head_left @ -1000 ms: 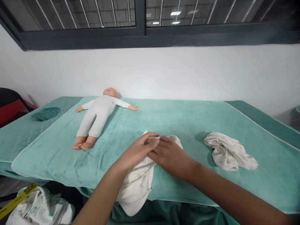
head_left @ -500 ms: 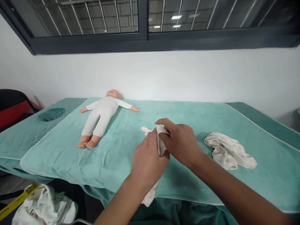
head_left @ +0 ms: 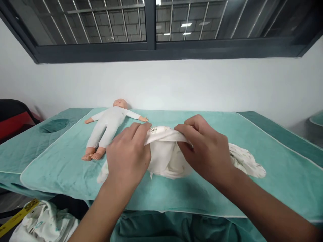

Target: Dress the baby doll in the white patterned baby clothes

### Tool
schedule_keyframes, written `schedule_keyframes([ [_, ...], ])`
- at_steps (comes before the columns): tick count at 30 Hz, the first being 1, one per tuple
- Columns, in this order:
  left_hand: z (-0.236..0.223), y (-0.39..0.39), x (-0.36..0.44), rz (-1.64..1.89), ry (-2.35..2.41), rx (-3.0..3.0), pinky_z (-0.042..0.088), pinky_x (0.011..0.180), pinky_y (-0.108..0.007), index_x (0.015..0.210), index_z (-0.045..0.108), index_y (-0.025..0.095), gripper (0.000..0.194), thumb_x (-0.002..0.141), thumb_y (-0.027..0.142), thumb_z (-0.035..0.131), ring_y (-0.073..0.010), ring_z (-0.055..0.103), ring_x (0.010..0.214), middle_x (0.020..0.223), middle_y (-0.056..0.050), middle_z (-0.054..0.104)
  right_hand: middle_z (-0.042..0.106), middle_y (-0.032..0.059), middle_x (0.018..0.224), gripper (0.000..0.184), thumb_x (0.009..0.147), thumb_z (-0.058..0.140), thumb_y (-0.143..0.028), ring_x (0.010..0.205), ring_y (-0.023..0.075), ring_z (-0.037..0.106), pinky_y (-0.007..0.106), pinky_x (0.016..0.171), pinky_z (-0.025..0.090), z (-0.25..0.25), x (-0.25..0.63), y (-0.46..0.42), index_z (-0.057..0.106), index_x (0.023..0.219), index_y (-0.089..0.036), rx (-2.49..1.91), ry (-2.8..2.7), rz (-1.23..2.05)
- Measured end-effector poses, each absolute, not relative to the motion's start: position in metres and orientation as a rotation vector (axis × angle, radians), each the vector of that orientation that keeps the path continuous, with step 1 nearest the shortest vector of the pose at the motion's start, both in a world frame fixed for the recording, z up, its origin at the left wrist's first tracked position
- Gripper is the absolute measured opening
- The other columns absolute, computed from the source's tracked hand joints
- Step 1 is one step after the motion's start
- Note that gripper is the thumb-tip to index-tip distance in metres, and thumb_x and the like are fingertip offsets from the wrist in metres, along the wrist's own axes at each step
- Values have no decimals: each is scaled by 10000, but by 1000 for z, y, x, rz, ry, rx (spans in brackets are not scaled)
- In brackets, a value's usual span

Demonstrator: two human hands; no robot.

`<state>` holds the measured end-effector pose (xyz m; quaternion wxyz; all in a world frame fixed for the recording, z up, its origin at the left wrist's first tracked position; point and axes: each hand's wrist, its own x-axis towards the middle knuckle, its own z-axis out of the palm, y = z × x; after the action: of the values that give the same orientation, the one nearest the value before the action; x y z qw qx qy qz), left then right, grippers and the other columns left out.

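Observation:
Between my two hands a white baby garment point(head_left: 168, 156) with a small printed motif is stretched sideways above the green bed cover. My left hand point(head_left: 130, 151) is closed on its left edge, and a bit of white cloth shows beyond that hand's far side. My right hand point(head_left: 207, 148) pinches the opposite edge between thumb and fingers. Behind and to the left, a baby doll point(head_left: 111, 121) in a white bodysuit lies on its back with arms spread. Partly behind my right hand rests a crumpled white patterned cloth point(head_left: 247, 161).
The green covered bed point(head_left: 63, 174) has a round face hole point(head_left: 54, 125) at its left end. A pile of white printed cloths point(head_left: 45, 222) sits lower left beside a yellow strip point(head_left: 19, 216). Behind the bed stand a white wall and a barred window point(head_left: 151, 27).
My hands have moved apart, spreading the garment that was bunched between them. The garment now hangs higher above the bed. The doll lies as before.

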<state>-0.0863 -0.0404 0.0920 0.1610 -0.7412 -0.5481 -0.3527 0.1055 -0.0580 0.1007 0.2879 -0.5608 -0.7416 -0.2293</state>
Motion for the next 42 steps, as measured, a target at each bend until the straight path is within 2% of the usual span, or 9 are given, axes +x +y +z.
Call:
schedule_keyframes([
  [9, 97, -43, -112, -845, -1585, -2023, 351, 576, -277, 1031, 680, 271, 511, 687, 2, 415, -199, 639, 841, 1007, 11, 714, 626, 68, 1119, 302, 730, 442, -40, 923, 217, 557, 280, 605, 359, 99, 143, -55, 657, 858, -209, -1534, -1828, -710],
  [13, 95, -42, -121, -848, -1760, -2007, 329, 564, -271, 963, 688, 276, 471, 676, 19, 418, -195, 625, 782, 957, 15, 713, 690, 37, 849, 390, 645, 390, -22, 810, 200, 603, 288, 642, 397, 95, 167, -58, 664, 851, -210, -1630, -1752, -594],
  [16, 92, -38, -130, -956, -1942, -2177, 351, 566, -254, 864, 684, 268, 377, 683, 58, 429, -167, 611, 700, 804, 41, 701, 700, 16, 823, 367, 635, 408, -66, 733, 181, 616, 272, 624, 420, 86, 184, -61, 673, 834, -223, -1722, -1650, -414],
  [20, 91, -33, -137, -1014, -2132, -2341, 385, 582, -236, 898, 673, 278, 270, 770, 190, 452, -155, 596, 668, 709, 52, 671, 706, 1, 802, 279, 675, 456, -138, 694, 191, 618, 272, 579, 430, 78, 203, -62, 683, 796, -247, -1793, -1577, -158],
  [23, 86, -19, -135, -752, -2229, -2361, 384, 595, -257, 908, 648, 268, 246, 848, 330, 418, -191, 607, 723, 770, 15, 681, 713, 6, 828, 244, 727, 475, -200, 685, 206, 613, 273, 533, 402, 76, 214, -52, 692, 814, -271, -1945, -1617, -79],
  [29, 45, 63, -124, -177, -2256, -2372, 417, 668, -328, 912, 613, 231, 379, 900, 472, 320, -283, 634, 887, 953, -86, 682, 702, 79, 909, 277, 829, 479, -385, 746, 248, 613, 301, 574, 379, 58, 218, 19, 687, 964, -261, -2303, -1876, -84],
  [34, 7, 121, -100, -217, -2207, -2166, 449, 737, -382, 1091, 580, 160, 326, 916, 285, 334, -319, 605, 970, 1058, -156, 640, 664, 140, 991, 293, 870, 450, -315, 863, 279, 607, 367, 696, 435, 24, 205, 87, 643, 1041, -176, -2368, -1853, -199],
  [38, -34, 117, -61, -426, -1818, -2170, 428, 862, -405, 1173, 554, 123, 363, 889, 98, 329, -302, 535, 1072, 1141, -174, 593, 562, 206, 1241, 334, 857, 441, -133, 1109, 318, 524, 452, 892, 440, -22, 178, 103, 581, 1157, -94, -1977, -1908, -451],
  [42, -78, 107, -33, -483, -1696, -2520, 439, 883, -385, 1092, 598, 180, 325, 897, 87, 354, -245, 559, 1002, 1052, -105, 618, 530, 188, 1299, 380, 874, 355, -44, 1231, 264, 475, 440, 1020, 429, -68, 143, 87, 552, 1195, -91, -1619, -2048, -204],
])
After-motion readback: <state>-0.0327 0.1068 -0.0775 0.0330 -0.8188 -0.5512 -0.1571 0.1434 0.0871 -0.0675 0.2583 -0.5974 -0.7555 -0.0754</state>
